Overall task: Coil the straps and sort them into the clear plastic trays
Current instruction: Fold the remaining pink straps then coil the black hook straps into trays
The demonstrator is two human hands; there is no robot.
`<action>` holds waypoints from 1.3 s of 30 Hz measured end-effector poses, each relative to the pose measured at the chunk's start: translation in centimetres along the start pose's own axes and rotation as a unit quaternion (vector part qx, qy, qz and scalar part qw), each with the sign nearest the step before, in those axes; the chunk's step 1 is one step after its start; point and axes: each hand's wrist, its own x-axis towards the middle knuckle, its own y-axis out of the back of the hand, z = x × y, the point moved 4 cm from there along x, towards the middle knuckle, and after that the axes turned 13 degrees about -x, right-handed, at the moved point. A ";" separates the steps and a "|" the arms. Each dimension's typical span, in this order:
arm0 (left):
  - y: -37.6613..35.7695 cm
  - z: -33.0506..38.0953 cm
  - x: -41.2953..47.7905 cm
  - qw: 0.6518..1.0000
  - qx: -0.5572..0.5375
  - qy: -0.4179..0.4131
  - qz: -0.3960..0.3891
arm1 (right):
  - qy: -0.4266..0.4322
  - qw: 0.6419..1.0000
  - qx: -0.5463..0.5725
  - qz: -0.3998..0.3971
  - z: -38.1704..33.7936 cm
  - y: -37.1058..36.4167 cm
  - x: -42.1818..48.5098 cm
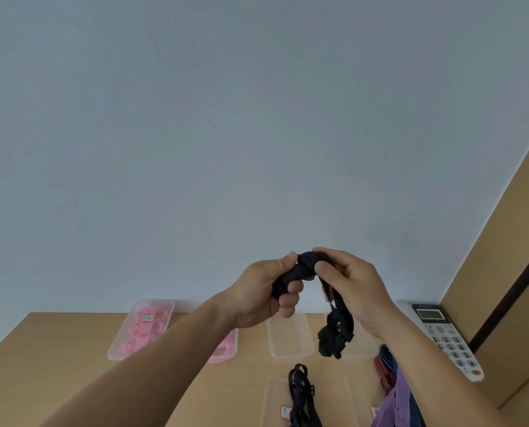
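**Black strap half coiled in both hands above the worktop (56,349); sorting partly done.**

Left of the empty tray (289,337), two trays (115,349) already hold pink straps (147,326), the one closer to it partly hidden by the left forearm. Above the empty tray, the left hand (266,291) has its fingers curled round the bunched part of the black strap (306,266). The right hand (349,282) pinches the same bundle between thumb and fingertips. The strap's loose tail dangles just right of the empty tray, not yet wound. In front of the empty tray a second black strap (300,392) lies uncoiled across a labelled tray (275,396). Right of that sits a heap of striped straps (392,386). By my judgement pink is finished, black is under way, and the striped ones remain.
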 end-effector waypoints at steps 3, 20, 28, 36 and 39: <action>0.4 0.4 0.1 0.999 -0.019 -0.023 0.026 | -0.013 1.000 0.006 -0.025 -0.3 -0.9 0.0; 1.0 -0.5 -0.2 0.977 -0.176 -0.071 0.093 | -0.114 0.982 0.150 0.024 -1.6 -4.4 -0.8; -0.7 -0.5 -0.3 0.981 -0.195 -0.004 0.000 | -0.087 0.944 0.295 -0.120 -2.0 -4.5 -0.8; 0.1 -1.0 0.0 0.966 0.185 0.004 0.183 | -0.091 0.990 0.103 0.029 -0.5 -3.1 0.2; 0.8 -0.1 0.3 0.924 0.265 -0.075 0.266 | -0.104 0.987 0.120 0.027 -0.3 -3.2 0.5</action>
